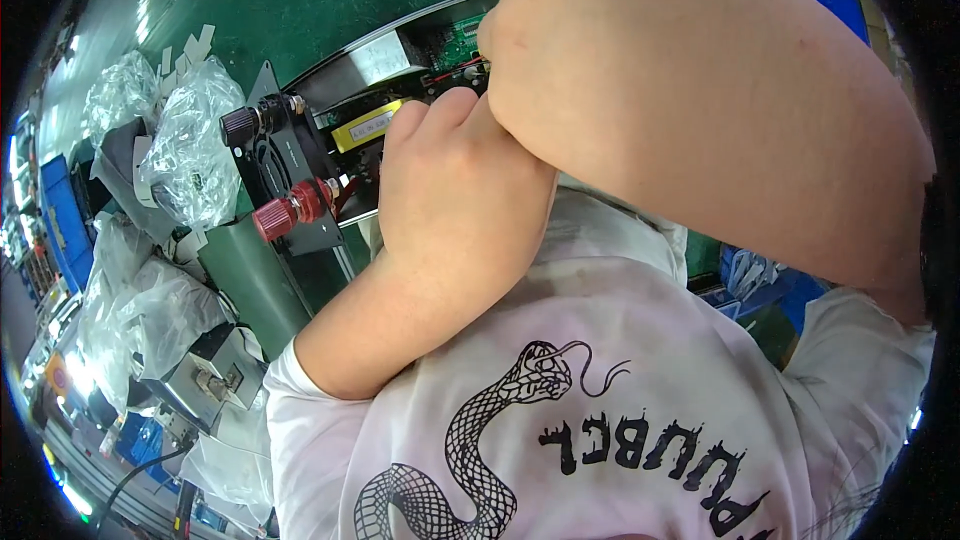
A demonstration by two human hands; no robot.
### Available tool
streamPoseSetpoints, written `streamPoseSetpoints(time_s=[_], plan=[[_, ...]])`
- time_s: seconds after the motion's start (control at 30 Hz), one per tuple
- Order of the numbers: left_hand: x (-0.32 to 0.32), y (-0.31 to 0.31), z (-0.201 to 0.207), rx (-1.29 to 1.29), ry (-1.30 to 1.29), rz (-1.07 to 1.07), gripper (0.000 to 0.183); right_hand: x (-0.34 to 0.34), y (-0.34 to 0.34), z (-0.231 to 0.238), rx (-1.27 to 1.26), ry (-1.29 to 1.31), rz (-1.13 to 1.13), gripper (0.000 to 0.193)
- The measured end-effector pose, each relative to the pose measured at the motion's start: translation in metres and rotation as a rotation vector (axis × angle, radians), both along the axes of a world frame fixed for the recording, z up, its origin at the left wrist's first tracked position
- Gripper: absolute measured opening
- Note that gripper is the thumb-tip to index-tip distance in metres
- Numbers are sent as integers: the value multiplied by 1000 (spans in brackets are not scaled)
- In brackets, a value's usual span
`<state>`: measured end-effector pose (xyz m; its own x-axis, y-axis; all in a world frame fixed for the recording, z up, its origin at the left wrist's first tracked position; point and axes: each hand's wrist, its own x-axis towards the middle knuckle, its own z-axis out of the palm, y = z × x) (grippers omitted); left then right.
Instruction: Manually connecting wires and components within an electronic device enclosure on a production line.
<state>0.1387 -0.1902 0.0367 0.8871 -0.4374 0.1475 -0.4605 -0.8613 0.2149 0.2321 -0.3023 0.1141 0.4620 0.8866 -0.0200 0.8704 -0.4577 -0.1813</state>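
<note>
An opened electronic unit lies before me, with a long dark metal housing (340, 68). At its left end a black panel (318, 230) carries a black terminal post (243, 124) and a red terminal post (283, 214). Inside are a yellow-wrapped component (366, 128) with a white label, a silver metal block (384, 58) and a green circuit board (464, 34). Over the middle of the unit, my left hand (455, 175) is closed with its fingers bent downward. My right hand (535, 50) is curled closed beside and above it. Both hands' fingertips, and whatever they hold, are hidden.
The unit lies on a green work surface (290, 0). Clear plastic bags (195, 145) and crumpled wrapping lie at the left, near a blue bin (66, 225) and a grey metal box (205, 380). Another blue bin (836, 2) stands at the far right.
</note>
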Motion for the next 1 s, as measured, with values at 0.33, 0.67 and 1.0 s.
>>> streamPoseSetpoints(time_s=[0.33, 0.67, 1.0], plan=[[4, -1, 0, -68, 75, 4, 5, -7, -8, 2, 5, 1, -11, 7], [0, 2, -6, -59, 15, 14, 5, -3, -8, -1, 0, -8, -25, 7], [5, -2, -3, -48, 34, -11, 4, -5, -17, 2, -27, -19, -58, 7]])
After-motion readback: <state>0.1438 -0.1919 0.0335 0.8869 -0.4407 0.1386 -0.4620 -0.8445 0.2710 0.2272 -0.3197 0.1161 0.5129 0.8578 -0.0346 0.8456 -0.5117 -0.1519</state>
